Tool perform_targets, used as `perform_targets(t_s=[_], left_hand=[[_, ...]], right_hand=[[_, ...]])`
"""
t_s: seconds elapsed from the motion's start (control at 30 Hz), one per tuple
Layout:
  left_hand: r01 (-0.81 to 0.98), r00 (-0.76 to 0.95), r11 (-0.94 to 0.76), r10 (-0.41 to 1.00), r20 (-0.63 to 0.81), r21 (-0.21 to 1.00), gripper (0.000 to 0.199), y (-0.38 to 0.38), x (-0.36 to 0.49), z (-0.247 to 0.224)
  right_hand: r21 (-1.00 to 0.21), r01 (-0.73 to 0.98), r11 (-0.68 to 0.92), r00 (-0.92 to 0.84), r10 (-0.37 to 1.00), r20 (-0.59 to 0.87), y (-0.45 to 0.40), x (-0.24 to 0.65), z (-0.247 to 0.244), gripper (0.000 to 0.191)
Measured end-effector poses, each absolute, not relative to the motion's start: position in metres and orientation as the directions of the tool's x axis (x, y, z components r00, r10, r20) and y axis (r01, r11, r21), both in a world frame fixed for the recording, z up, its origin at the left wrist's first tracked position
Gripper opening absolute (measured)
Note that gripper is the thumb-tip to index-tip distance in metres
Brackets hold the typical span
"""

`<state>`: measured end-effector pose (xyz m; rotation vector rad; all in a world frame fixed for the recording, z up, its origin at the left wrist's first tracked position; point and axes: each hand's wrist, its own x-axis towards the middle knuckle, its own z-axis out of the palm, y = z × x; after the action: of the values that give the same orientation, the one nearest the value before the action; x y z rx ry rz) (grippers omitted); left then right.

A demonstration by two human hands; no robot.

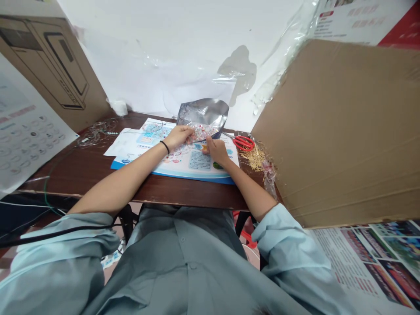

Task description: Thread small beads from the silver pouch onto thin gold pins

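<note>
A shiny silver pouch (pixel 205 110) lies tilted on the printed sheets, with many small clear and red beads (pixel 205 131) showing in its front part. At the pouch's front left, my left hand (pixel 180 136) has its fingers closed and bent down among the beads; what they pinch is too small to tell. My right hand (pixel 217 151) is at the front right corner, its thumb and fingers closed on the pouch's edge. A printed sheet (pixel 170 171) with a blue border lies beneath both hands.
Red-handled scissors (pixel 243 143) and a heap of thin golden pins (pixel 253 158) lie right of the pouch. Tangled clear thread (pixel 95 133) is on the table's left. Cardboard boxes (pixel 341 131) stand on both sides, and a white wall (pixel 157 52) closes the back.
</note>
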<state>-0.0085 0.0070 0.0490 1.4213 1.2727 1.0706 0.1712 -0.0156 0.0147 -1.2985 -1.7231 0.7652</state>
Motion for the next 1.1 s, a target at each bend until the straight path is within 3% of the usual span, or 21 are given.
perform_targets(t_s=[0.33, 0.53, 0.73, 0.9, 1.0, 1.1], left_hand=[[0.305, 0.171, -0.206, 0.972, 0.159, 0.930, 0.031, 0.010, -0.009, 0.042], [0.372, 0.292, -0.300, 0.936, 0.196, 0.878, 0.029, 0.004, -0.008, 0.043], [0.399, 0.325, -0.303, 0.929, 0.175, 0.866, 0.027, 0.004, -0.008, 0.042], [0.481, 0.290, -0.355, 0.927, 0.237, 0.802, 0.024, 0.007, -0.010, 0.038], [0.590, 0.159, -0.408, 0.905, 0.395, 0.697, 0.021, 0.011, -0.014, 0.030], [0.680, 0.276, -0.520, 0.835, 0.476, 0.517, 0.025, 0.020, -0.018, 0.017]], right_hand=[[-0.592, 0.677, 0.438, -0.242, 0.892, 0.383, -0.011, 0.167, 0.004, 0.063], [-0.467, 0.740, 0.485, -0.195, 0.818, 0.540, -0.015, 0.163, 0.003, 0.019], [-0.470, 0.755, 0.458, -0.213, 0.848, 0.485, -0.014, 0.163, 0.003, 0.009], [-0.503, 0.735, 0.455, -0.174, 0.843, 0.509, -0.013, 0.165, 0.002, 0.016], [-0.539, 0.724, 0.429, -0.133, 0.855, 0.502, -0.012, 0.166, 0.000, 0.017], [-0.587, 0.686, 0.430, -0.137, 0.868, 0.476, -0.009, 0.165, -0.005, 0.016]])
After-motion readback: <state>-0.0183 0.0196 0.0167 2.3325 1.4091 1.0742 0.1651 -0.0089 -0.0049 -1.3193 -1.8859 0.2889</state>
